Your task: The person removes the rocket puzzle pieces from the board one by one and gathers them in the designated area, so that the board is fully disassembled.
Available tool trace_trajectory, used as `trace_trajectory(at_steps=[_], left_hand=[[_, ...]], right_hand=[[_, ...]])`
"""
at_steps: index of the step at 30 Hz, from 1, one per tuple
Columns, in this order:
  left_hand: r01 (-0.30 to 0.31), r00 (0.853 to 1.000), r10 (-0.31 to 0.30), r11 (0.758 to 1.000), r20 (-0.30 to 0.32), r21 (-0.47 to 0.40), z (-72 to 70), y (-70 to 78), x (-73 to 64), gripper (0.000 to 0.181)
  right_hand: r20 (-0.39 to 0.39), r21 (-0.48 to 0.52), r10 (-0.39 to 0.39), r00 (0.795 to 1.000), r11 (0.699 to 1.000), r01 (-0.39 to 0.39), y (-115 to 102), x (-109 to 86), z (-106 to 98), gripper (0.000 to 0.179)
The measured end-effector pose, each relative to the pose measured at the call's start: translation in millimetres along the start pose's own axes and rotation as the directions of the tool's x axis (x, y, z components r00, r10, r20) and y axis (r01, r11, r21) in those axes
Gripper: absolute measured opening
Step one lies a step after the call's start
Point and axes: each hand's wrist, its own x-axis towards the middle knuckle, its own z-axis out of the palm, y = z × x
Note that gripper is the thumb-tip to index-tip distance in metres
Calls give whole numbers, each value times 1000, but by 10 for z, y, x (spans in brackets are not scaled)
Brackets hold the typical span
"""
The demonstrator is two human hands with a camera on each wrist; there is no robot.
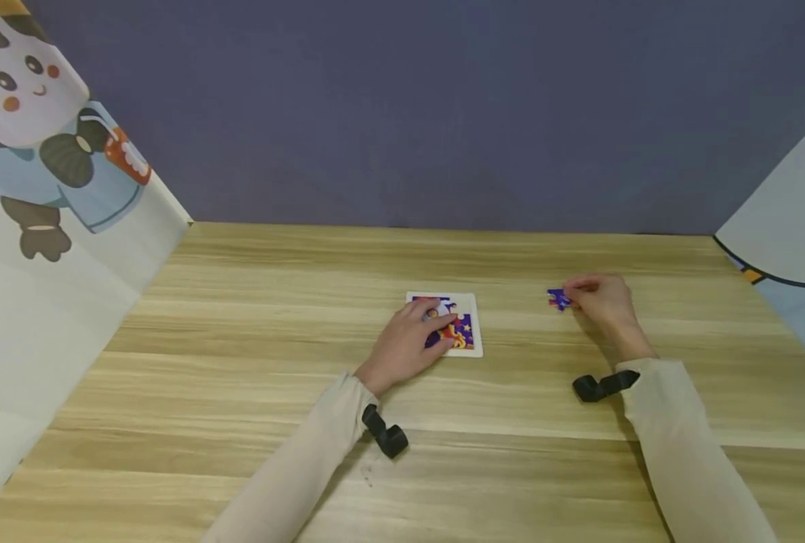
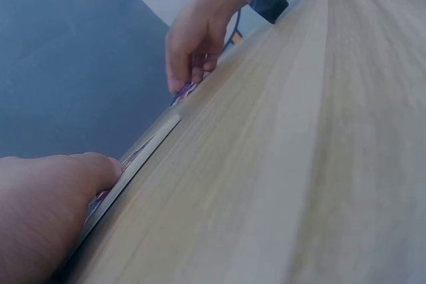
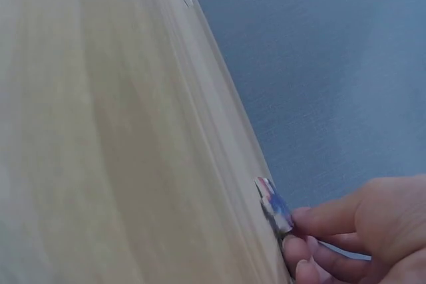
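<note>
A small square jigsaw puzzle (image 1: pixel 466 339) in a white frame lies on the table, its picture purple, red and yellow with a bare pale patch at the upper right. My left hand (image 1: pixel 408 339) rests on its left part with fingers spread, covering some of the picture. Off to the right, my right hand (image 1: pixel 602 302) pinches a purple jigsaw piece (image 1: pixel 557 299) between thumb and fingers, close over the table. In the right wrist view the piece (image 3: pixel 274 205) is tilted, one edge near the wood. The left wrist view has the frame's edge (image 2: pixel 133 167) beside my left thumb.
The wooden table (image 1: pixel 240 377) meets a dark blue-grey wall (image 1: pixel 443 113) at the back. Side panels with cartoon prints, such as a cartoon figure (image 1: pixel 43 136) at the left, flank it. Each wrist wears a black camera strap (image 1: pixel 602 386).
</note>
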Motion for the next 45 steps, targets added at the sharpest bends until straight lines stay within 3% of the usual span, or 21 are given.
trace_trajectory(at_steps=[7,33,45], left_hand=[[-7,1000,7,1000,-18,0,-7,-12,9,43],[1,999,-2,999,-37,-34,16,-24,-10,44],[13,999,-17,997,-48,-70,28,-18,7,42]], right_hand=[[-5,-88,-1,1000,996,1,-33,14,-26,25],[54,-54,-17,998,998,20,-64,-73,-23,31],[67,-191,-90,994,976,102,-209,-102,38,31]])
